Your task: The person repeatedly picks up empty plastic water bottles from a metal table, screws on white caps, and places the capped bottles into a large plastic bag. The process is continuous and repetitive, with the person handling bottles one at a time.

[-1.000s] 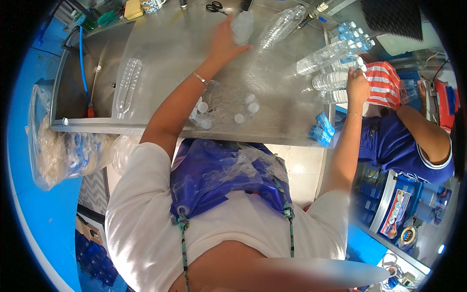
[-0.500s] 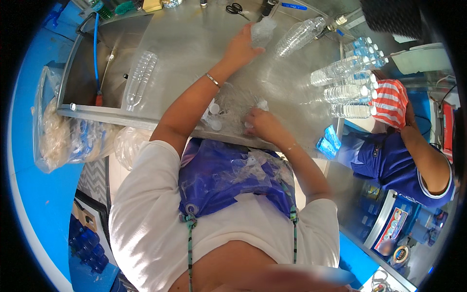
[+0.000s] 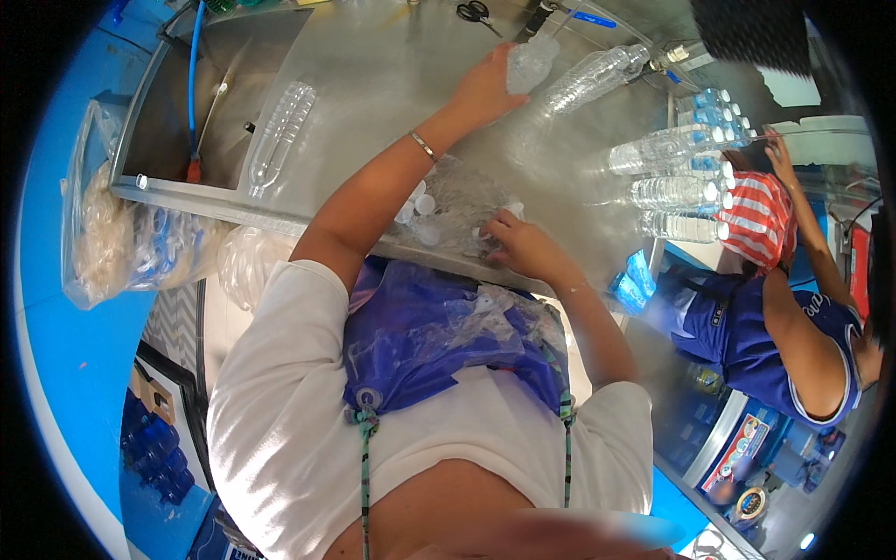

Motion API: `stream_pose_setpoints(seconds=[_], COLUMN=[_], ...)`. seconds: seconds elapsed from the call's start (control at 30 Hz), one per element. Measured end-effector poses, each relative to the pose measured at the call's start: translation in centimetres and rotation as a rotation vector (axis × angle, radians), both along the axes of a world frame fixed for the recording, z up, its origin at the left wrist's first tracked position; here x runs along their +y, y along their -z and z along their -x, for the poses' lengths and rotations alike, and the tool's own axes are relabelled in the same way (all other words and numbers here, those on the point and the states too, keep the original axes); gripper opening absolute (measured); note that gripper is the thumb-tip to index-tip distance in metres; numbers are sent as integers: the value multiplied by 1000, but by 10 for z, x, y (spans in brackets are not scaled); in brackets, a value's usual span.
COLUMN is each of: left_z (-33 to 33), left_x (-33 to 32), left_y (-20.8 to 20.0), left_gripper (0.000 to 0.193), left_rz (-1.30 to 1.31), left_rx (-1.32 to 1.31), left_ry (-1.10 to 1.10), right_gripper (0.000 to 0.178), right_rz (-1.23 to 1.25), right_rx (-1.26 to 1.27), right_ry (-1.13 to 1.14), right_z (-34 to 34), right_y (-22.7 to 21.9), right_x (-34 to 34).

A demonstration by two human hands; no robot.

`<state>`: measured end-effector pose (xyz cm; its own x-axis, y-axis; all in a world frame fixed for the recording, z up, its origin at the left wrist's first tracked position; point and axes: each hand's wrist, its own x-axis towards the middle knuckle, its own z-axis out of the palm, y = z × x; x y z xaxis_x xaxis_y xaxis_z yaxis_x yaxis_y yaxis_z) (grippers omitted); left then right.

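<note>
My left hand [image 3: 490, 89] is closed around a clear plastic bottle [image 3: 530, 65] at the far side of the steel counter. Near the counter's front edge lies a clear plastic bag [image 3: 464, 194] with several white caps [image 3: 425, 204] in or beside it. My right hand [image 3: 521, 245] rests at the bag's right side with its fingers curled, close to a white cap [image 3: 513, 207]. What those fingers hold, if anything, is hidden. Just right of my left hand, another clear bottle [image 3: 597, 79] lies on its side or leans over.
Several filled, capped bottles [image 3: 667, 193] stand at the right. A lone clear bottle [image 3: 283, 138] lies beside the sink [image 3: 224, 70] on the left. Scissors [image 3: 476, 13] lie at the back. A co-worker in blue [image 3: 747, 327] stands at the right, by a red-striped bag [image 3: 751, 219].
The view has shifted a little. My left hand still holds the bottle at the back, and my right hand has curled at the bag. The co-worker's arm has reached up toward the far right.
</note>
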<state>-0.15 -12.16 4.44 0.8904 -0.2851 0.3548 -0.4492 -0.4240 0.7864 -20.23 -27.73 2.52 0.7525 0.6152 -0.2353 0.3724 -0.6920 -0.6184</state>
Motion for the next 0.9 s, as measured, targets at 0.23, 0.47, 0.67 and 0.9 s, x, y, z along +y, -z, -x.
stream_pose_setpoints(seconds=[0.23,0.47,0.67,0.9], left_z=[-2,24,74,96], left_x=[3,30,80,97], left_y=[0,7,11,7], left_gripper=[86,85,83,87], left_rz=[-6,21,32,52], left_rx=[60,84,155,78], left_ry=[13,56,187,165], right_gripper=[29,16,21,25], right_rz=[27,-58,5,-655], right_rx=[-41,-125,-96,175], right_ry=[136,207,229,725], right_z=[-14,-24,-42,-165], right_y=[1,6,12,11], right_x=[14,20,21,17])
